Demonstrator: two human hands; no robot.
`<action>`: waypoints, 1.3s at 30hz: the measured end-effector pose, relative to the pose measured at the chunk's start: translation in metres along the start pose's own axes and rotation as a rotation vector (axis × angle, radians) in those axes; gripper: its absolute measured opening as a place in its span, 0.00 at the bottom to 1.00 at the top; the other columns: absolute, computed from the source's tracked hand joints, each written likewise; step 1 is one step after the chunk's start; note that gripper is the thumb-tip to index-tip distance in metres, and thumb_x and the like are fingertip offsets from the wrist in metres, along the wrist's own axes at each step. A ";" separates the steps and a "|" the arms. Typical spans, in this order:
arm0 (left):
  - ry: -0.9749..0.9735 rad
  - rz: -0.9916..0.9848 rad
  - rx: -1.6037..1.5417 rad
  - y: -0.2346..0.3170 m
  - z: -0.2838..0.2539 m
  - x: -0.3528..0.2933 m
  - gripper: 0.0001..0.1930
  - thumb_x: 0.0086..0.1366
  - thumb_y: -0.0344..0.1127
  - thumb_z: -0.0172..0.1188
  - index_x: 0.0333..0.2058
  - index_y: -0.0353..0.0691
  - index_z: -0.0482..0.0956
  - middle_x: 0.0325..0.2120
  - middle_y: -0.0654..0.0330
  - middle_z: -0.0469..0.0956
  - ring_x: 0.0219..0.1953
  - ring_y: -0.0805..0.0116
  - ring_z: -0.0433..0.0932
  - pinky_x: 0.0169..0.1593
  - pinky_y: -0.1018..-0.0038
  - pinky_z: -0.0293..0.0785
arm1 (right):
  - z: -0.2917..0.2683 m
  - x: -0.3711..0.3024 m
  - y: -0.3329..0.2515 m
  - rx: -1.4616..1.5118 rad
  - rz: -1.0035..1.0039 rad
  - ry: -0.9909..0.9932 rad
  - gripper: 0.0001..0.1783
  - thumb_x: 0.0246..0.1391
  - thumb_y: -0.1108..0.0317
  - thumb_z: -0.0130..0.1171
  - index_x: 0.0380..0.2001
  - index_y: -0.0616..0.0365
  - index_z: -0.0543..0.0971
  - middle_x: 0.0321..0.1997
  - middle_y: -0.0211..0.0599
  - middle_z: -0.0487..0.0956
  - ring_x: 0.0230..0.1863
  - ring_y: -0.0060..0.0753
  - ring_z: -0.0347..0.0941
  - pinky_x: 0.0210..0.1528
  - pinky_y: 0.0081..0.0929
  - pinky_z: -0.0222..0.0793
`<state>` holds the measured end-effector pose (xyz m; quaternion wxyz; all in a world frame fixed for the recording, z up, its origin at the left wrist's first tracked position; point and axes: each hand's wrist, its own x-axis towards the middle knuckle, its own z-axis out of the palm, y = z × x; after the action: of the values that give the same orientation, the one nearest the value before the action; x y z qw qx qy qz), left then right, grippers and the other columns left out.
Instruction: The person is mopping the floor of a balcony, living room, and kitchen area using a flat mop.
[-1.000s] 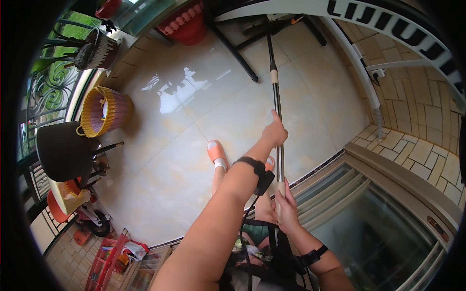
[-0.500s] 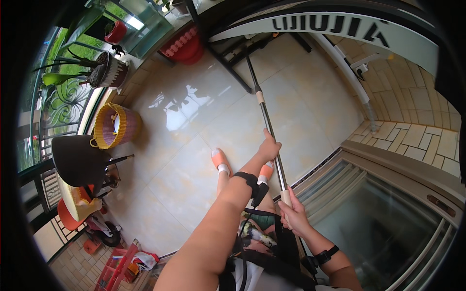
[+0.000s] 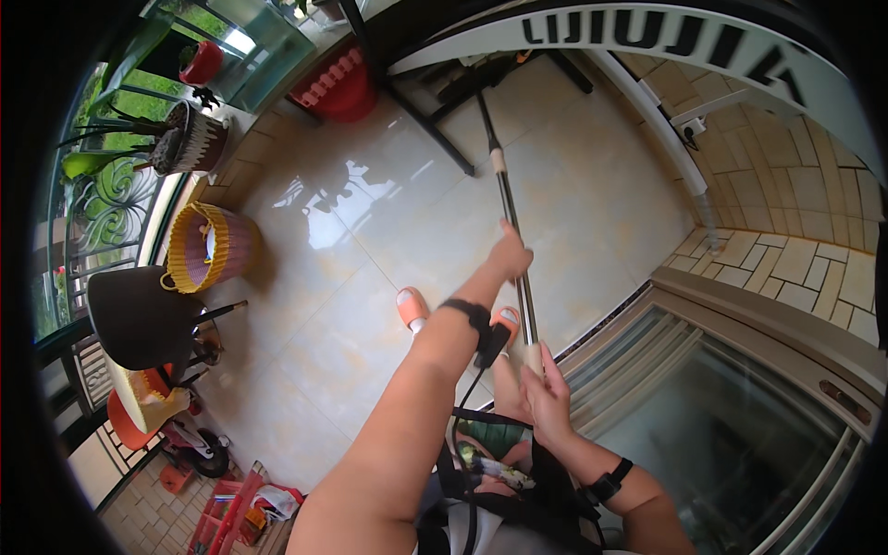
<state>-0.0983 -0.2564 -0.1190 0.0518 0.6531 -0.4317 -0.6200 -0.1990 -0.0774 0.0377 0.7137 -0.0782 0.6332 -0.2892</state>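
A long metal pole (image 3: pixel 525 301) with beige grip sections slants away from me over the tiled floor. My left hand (image 3: pixel 510 255) is closed round its middle. Lower down, my right hand (image 3: pixel 546 396) grips the beige end of the handle. The pole's far end passes under a black metal frame (image 3: pixel 433 132), where dark parts hide what is fixed to it. Below my left hand, my feet in orange slippers (image 3: pixel 411 308) stand on the floor.
A white panel with dark lettering (image 3: pixel 638 26) rises above the frame. To the left are a red basket (image 3: pixel 344 92), a yellow-rimmed woven basket (image 3: pixel 242 254), a dark chair (image 3: pixel 139 316) and potted plants (image 3: pixel 194 139). A glass sliding door (image 3: pixel 712 425) lies at right.
Both hands have moved slightly forward along with the pole, whose far end reaches a little deeper under the black frame. Neither hand has let go. The view has shifted slightly.
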 end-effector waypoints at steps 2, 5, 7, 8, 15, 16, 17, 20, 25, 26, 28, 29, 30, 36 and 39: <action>-0.001 0.004 -0.034 0.017 -0.024 0.017 0.43 0.52 0.29 0.45 0.56 0.26 0.22 0.27 0.37 0.73 0.22 0.49 0.76 0.21 0.64 0.76 | 0.024 0.023 -0.010 0.059 -0.027 -0.001 0.33 0.55 0.70 0.49 0.62 0.48 0.50 0.16 0.22 0.63 0.11 0.10 0.52 0.10 0.11 0.44; 0.042 0.075 -0.003 0.009 -0.055 0.055 0.42 0.52 0.28 0.44 0.56 0.26 0.24 0.27 0.39 0.74 0.21 0.50 0.76 0.20 0.65 0.76 | 0.050 0.061 -0.014 0.010 -0.066 -0.020 0.33 0.55 0.70 0.49 0.62 0.48 0.50 0.17 0.22 0.63 0.11 0.10 0.52 0.10 0.11 0.44; 0.029 0.069 0.003 0.016 -0.065 0.073 0.42 0.52 0.27 0.44 0.56 0.26 0.23 0.27 0.39 0.74 0.21 0.51 0.76 0.20 0.65 0.76 | 0.057 0.083 -0.019 0.002 -0.079 -0.002 0.33 0.55 0.68 0.50 0.62 0.45 0.51 0.18 0.22 0.63 0.11 0.10 0.51 0.10 0.11 0.44; 0.029 0.060 0.014 0.022 -0.069 0.078 0.42 0.52 0.27 0.43 0.56 0.26 0.23 0.27 0.40 0.74 0.21 0.51 0.76 0.20 0.66 0.76 | 0.064 0.091 -0.024 0.029 -0.033 0.029 0.32 0.55 0.66 0.50 0.62 0.43 0.52 0.18 0.23 0.63 0.12 0.10 0.51 0.11 0.11 0.45; 0.032 0.061 0.057 0.002 -0.075 0.070 0.42 0.52 0.28 0.44 0.56 0.26 0.22 0.25 0.41 0.75 0.19 0.52 0.76 0.20 0.66 0.75 | 0.072 0.091 -0.013 0.084 0.119 0.018 0.31 0.55 0.63 0.50 0.61 0.35 0.53 0.18 0.24 0.62 0.12 0.14 0.52 0.11 0.13 0.47; 0.009 0.053 0.039 -0.001 -0.068 0.060 0.42 0.53 0.29 0.45 0.55 0.25 0.22 0.25 0.40 0.74 0.19 0.52 0.76 0.20 0.66 0.75 | 0.067 0.079 -0.007 0.050 0.116 0.017 0.32 0.55 0.63 0.50 0.61 0.36 0.52 0.17 0.23 0.61 0.11 0.14 0.52 0.11 0.14 0.47; -0.014 0.046 0.020 -0.007 -0.059 0.049 0.43 0.53 0.30 0.46 0.55 0.25 0.22 0.25 0.39 0.74 0.19 0.51 0.75 0.20 0.66 0.75 | 0.060 0.066 0.000 0.016 0.112 0.016 0.32 0.55 0.63 0.50 0.61 0.36 0.52 0.17 0.23 0.61 0.11 0.14 0.52 0.11 0.14 0.47; -0.037 0.084 -0.012 -0.028 -0.033 0.010 0.44 0.52 0.33 0.46 0.54 0.22 0.21 0.24 0.35 0.73 0.21 0.47 0.75 0.23 0.63 0.75 | 0.039 0.023 0.010 -0.018 0.123 -0.018 0.32 0.56 0.64 0.49 0.62 0.36 0.50 0.16 0.23 0.61 0.11 0.14 0.53 0.10 0.14 0.49; -0.095 0.040 -0.123 -0.024 -0.022 -0.029 0.44 0.51 0.31 0.46 0.53 0.22 0.21 0.22 0.38 0.73 0.19 0.48 0.75 0.20 0.65 0.75 | 0.019 -0.007 0.016 -0.094 0.166 -0.030 0.34 0.57 0.66 0.47 0.62 0.37 0.47 0.17 0.25 0.64 0.11 0.15 0.56 0.12 0.14 0.54; -0.095 0.017 -0.142 -0.023 -0.023 -0.029 0.44 0.51 0.30 0.46 0.54 0.22 0.21 0.22 0.38 0.73 0.18 0.48 0.75 0.20 0.66 0.75 | 0.021 -0.006 0.016 -0.101 0.183 -0.009 0.34 0.57 0.67 0.47 0.63 0.38 0.47 0.17 0.24 0.64 0.12 0.15 0.57 0.13 0.14 0.54; -0.066 0.039 -0.079 -0.030 -0.023 -0.013 0.44 0.51 0.31 0.47 0.53 0.21 0.22 0.21 0.40 0.72 0.17 0.50 0.74 0.17 0.67 0.73 | 0.023 0.004 0.031 -0.072 0.090 -0.001 0.33 0.56 0.67 0.48 0.62 0.39 0.49 0.17 0.22 0.61 0.10 0.12 0.52 0.09 0.13 0.47; -0.041 0.061 -0.017 -0.032 -0.024 -0.002 0.44 0.51 0.32 0.48 0.53 0.20 0.22 0.20 0.42 0.72 0.17 0.52 0.74 0.14 0.68 0.71 | 0.024 0.014 0.035 -0.073 0.093 -0.004 0.33 0.56 0.67 0.48 0.62 0.39 0.49 0.17 0.22 0.61 0.10 0.12 0.52 0.09 0.13 0.47; -0.044 0.052 -0.017 -0.031 -0.028 0.009 0.44 0.51 0.32 0.48 0.53 0.20 0.22 0.20 0.42 0.72 0.17 0.52 0.74 0.14 0.68 0.71 | 0.028 0.028 0.036 -0.030 0.028 -0.006 0.33 0.56 0.67 0.48 0.62 0.39 0.49 0.17 0.22 0.61 0.10 0.12 0.51 0.09 0.12 0.47; 0.015 0.075 0.010 0.006 -0.079 0.079 0.43 0.51 0.30 0.47 0.56 0.25 0.25 0.26 0.38 0.74 0.22 0.48 0.76 0.22 0.66 0.77 | 0.071 0.098 -0.011 -0.010 0.005 -0.021 0.35 0.55 0.68 0.48 0.62 0.40 0.47 0.18 0.23 0.62 0.10 0.13 0.51 0.09 0.13 0.46; 0.029 0.062 -0.004 -0.001 -0.090 0.094 0.42 0.51 0.31 0.47 0.55 0.25 0.27 0.26 0.39 0.73 0.21 0.50 0.76 0.19 0.66 0.75 | 0.079 0.118 -0.012 -0.191 -0.010 -0.058 0.38 0.54 0.71 0.48 0.63 0.38 0.43 0.20 0.26 0.64 0.10 0.14 0.52 0.09 0.14 0.48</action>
<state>-0.0340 -0.3569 -0.1710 0.0787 0.6482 -0.4498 -0.6094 -0.1244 -0.1673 -0.0433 0.7197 -0.1574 0.6364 -0.2287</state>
